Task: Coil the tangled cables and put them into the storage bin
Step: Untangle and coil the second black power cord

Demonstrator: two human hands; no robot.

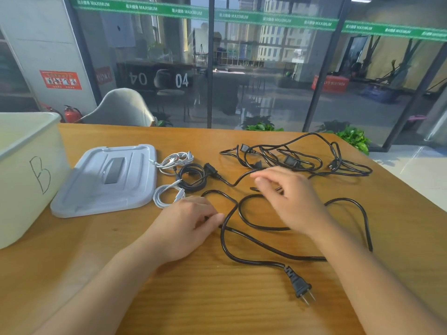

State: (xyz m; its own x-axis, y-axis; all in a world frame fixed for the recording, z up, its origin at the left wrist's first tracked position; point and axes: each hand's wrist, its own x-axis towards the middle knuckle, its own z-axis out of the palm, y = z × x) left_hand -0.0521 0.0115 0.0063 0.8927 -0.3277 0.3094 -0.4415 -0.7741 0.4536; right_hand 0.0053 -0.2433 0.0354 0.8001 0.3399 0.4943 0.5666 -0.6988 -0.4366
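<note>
Since your left hand is pinching the black cord and your right hand hovers with loose fingers, you're starting a coil. Next, gather loops toward the plug; the bin waits.

Glossy wood-grain table, smooth grey plastic lid, matt black rubbery power cable.

The pale plastic storage bin marked "B" is cut off by the left edge, its inside out of view. The right hand is motion-blurred and hides part of the long black power cable; whether its fingers hold anything cannot be told. The left hand covers the cable where its fingertips meet it. The tangled heap of black cables is too knotted to count.
</note>
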